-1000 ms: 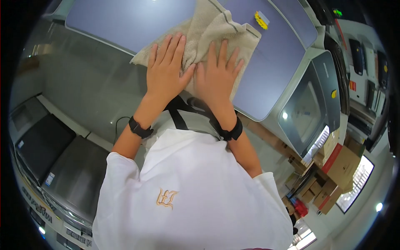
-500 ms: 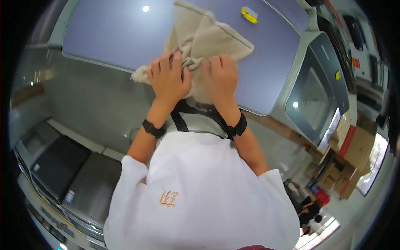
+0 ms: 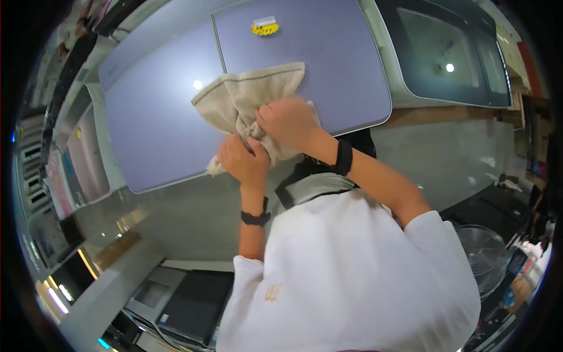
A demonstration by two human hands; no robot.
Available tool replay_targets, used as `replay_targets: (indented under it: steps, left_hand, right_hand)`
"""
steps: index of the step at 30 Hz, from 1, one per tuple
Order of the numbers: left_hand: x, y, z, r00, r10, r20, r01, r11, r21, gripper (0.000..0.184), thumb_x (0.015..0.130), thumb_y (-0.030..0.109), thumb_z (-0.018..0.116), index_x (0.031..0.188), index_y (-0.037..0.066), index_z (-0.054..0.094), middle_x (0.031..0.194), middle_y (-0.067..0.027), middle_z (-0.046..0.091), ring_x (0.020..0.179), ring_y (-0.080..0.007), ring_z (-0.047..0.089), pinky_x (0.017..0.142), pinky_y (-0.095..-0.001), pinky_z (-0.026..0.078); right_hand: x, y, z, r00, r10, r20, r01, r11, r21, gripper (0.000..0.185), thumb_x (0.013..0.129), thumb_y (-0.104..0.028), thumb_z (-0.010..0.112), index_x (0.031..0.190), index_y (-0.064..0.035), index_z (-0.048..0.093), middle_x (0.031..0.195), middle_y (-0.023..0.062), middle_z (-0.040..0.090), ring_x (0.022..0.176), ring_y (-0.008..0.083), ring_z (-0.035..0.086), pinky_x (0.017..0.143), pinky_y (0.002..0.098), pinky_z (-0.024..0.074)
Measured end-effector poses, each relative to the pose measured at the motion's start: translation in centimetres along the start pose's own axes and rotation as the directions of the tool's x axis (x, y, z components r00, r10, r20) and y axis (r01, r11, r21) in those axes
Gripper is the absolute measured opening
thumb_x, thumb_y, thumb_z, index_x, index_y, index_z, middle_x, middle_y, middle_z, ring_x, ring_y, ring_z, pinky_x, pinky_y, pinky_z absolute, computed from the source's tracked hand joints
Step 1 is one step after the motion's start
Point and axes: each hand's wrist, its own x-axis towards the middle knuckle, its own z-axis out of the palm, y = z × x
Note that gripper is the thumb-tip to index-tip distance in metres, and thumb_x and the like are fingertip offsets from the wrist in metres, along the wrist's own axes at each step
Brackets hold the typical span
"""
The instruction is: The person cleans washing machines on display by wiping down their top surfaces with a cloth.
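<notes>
A beige cloth (image 3: 255,88) lies bunched on a glossy purple-grey appliance top (image 3: 161,117), near its front edge. Its stitched hem fans out on the far side, and the middle is gathered into folds. My left hand (image 3: 243,161) is closed on the near part of the folds. Just to the right and a little farther off, my right hand (image 3: 287,123) grips the cloth too, its fingers slightly blurred. Both wrists wear black bands. Some of the cloth is hidden under my hands.
A yellow price tag (image 3: 265,28) sits on the far part of the appliance top. To the right stands another machine with a dark window lid (image 3: 440,53). Behind me at lower left is a dark-topped appliance (image 3: 196,305); a round clear object (image 3: 481,258) is at lower right.
My view has swung round, so the appliance top appears rotated. My hands have shifted on the cloth, the right now farther forward than the left, and its folds have changed shape.
</notes>
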Motion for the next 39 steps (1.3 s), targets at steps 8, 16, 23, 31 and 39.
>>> replay_targets:
  steps: [8,16,23,31,39]
  left_hand:
    - [0.0,2.4,-0.6,0.989,0.025,0.148,-0.026,1.000,0.007,0.017,0.088,0.016,0.062,0.092,0.002,0.054,0.086,-0.0186,0.056,0.084,-0.0422,0.054,0.074,-0.0522,0.039]
    - [3.3,7.9,2.5,0.905,0.324,0.277,-0.252,0.930,-0.266,0.031,0.091,0.013,0.061,0.116,-0.005,0.056,0.100,-0.0233,0.059,0.098,-0.0450,0.057,0.085,-0.0529,0.043]
    - [8.4,23.1,3.9,0.777,0.587,0.226,-0.374,0.720,-0.584,0.046,0.092,0.010,0.066,0.136,-0.002,0.055,0.117,-0.0247,0.059,0.109,-0.0445,0.057,0.095,-0.0544,0.043]
    - [5.2,29.4,9.6,0.527,0.757,0.386,-0.495,0.643,-0.584,0.059,0.092,0.018,0.070,0.147,0.005,0.054,0.133,-0.0236,0.056,0.124,-0.0441,0.053,0.108,-0.0549,0.039]
    - [3.2,34.5,11.1,0.614,0.607,0.505,-0.448,0.794,-0.410,0.058,0.095,0.025,0.069,0.144,-0.002,0.054,0.151,-0.0306,0.047,0.143,-0.0485,0.041,0.120,-0.0568,0.031]
  right_hand:
    - [-0.4,-0.8,0.0,0.993,0.110,-0.037,-0.111,0.994,-0.013,0.016,0.086,-0.025,0.068,0.076,-0.0121,0.065,0.072,0.0062,0.064,0.069,0.0262,0.066,0.058,0.0419,0.0498]
    - [-2.2,4.7,-5.4,0.950,0.313,0.020,-0.300,0.927,-0.224,0.013,0.082,-0.026,0.067,0.077,-0.0134,0.066,0.074,0.0048,0.068,0.075,0.0246,0.071,0.068,0.0390,0.0576]
    - [-2.8,14.9,-23.7,0.869,0.074,-0.489,-0.353,0.786,-0.508,0.016,0.083,-0.022,0.073,0.073,-0.0143,0.063,0.065,-0.0016,0.057,0.063,0.0217,0.061,0.053,0.0340,0.0482]
    - [-18.0,20.4,-22.6,0.760,0.459,-0.460,-0.633,0.683,-0.364,0.016,0.086,-0.015,0.072,0.101,-0.0130,0.071,0.109,0.0041,0.068,0.105,0.0243,0.065,0.094,0.0457,0.0496]
    - [-19.1,27.8,-26.7,0.787,0.501,-0.359,-0.590,0.781,-0.204,0.040,0.086,-0.010,0.067,0.126,-0.0068,0.068,0.134,0.0126,0.064,0.133,0.0306,0.057,0.116,0.0503,0.0384]
